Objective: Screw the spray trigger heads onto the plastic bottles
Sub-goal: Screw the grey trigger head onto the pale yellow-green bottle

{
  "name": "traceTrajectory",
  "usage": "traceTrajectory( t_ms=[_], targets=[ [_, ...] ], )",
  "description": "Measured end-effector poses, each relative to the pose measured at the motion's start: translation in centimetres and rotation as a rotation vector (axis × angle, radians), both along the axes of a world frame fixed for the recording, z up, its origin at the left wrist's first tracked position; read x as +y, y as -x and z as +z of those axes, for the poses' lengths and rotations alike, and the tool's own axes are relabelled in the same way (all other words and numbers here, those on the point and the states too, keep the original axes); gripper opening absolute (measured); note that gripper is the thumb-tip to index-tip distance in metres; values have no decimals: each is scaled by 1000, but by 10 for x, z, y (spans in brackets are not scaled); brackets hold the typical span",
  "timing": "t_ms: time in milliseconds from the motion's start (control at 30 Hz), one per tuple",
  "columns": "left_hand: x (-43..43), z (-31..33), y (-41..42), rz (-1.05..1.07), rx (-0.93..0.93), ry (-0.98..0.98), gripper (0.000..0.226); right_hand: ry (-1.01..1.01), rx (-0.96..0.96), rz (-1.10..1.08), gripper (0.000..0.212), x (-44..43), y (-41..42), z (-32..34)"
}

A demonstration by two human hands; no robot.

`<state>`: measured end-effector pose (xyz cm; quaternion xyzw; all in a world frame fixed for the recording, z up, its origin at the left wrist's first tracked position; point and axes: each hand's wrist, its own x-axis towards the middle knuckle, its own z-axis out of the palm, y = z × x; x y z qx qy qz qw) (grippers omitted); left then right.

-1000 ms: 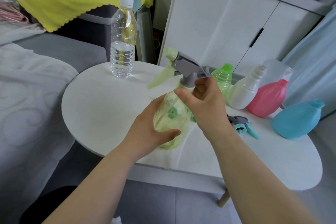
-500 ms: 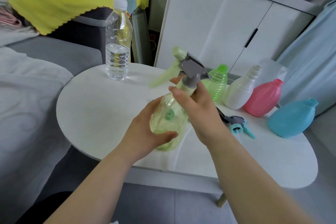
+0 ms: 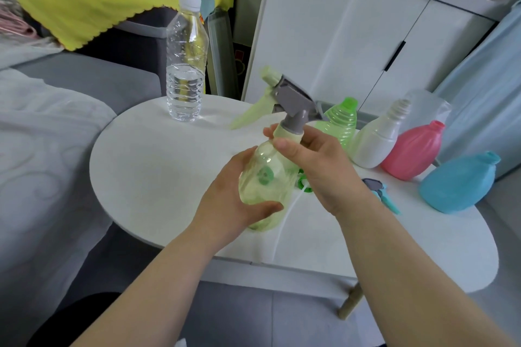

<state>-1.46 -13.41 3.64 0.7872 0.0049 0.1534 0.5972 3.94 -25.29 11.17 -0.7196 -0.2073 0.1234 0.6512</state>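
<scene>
Over the round white worktop (image 3: pixel 158 177), the left hand (image 3: pixel 234 200) cups the pale green bottle (image 3: pixel 265 180) from the near-left, grip closed around its body. The right hand (image 3: pixel 318 166) pinches the collar beneath the grey spray trigger head (image 3: pixel 293 101). Far right stand four uncapped bottles: blue (image 3: pixel 456 183), pink (image 3: pixel 414 149), white (image 3: pixel 375 141), green (image 3: pixel 341 121).

Bright, even daylight, cool tint; we can't place the source w/ certainty. White table (image 3: pixel 158 166) top near blown out, little surface detail, soft shadows only. Water bottle (image 3: pixel 185 65) shows small glints, faint shadow at its base. Strong wide-angle distortion: cabinet (image 3: pixel 380 36) edges lean and bow twd frame margins, forearms stretched at bottom. Yellow cloth (image 3: pixel 84 0) upper left smeared, motion blur or soft focus, can't tell which. Centre acceptably sharp; pale green trigger lever (image 3: pixel 249 114) slightly blurred. Lower left corner dark, no detail.
</scene>
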Motion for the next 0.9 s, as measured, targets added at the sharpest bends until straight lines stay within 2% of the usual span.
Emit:
traceTrajectory(
  t_ms=[67, 133, 200, 267, 367, 433, 500, 567, 667, 733, 800, 900],
  targets=[
    [-4, -2, 0, 48, 1, -34, 81, -15, -5, -18, 9, -1, 2, -3],
    [0, 0, -1, -24, 7, 7, 83, -11, -14, -6, 16, -2, 2, -3],
    [8, 6, -1, -162, 44, 40, 77, 5, 1, 48, 24, -3, 0, 1],
    [13, 11, -3, -204, 67, 25, 70, 26, 11, 86, 23, -5, -2, 4],
    [2, 9, -4, -26, 55, 3, 70, 76, -17, -18, 13, -5, -2, 1],
    [-12, 6, -4, 177, 0, -127, 71, 66, -32, -87, 9, -4, 1, -2],
    [-20, 7, -5, 290, -23, -249, 79, 54, -33, -80, 13, -4, 0, -4],
    [-13, 8, -7, 198, 0, -181, 78, 29, -12, -20, 22, -6, -2, -3],
    [7, 11, -8, -163, 98, -7, 72, 36, 5, 56, 28, -10, -6, -1],
    [11, 10, -8, -205, 119, 13, 70, 18, 6, 50, 28, -9, -6, 0],
    [3, 8, -8, -65, 80, -15, 70, 20, -26, -28, 21, -7, -5, -3],
    [-17, 5, -4, 225, -23, -232, 80, 42, -61, -148, 7, 0, 2, -7]
  ],
)
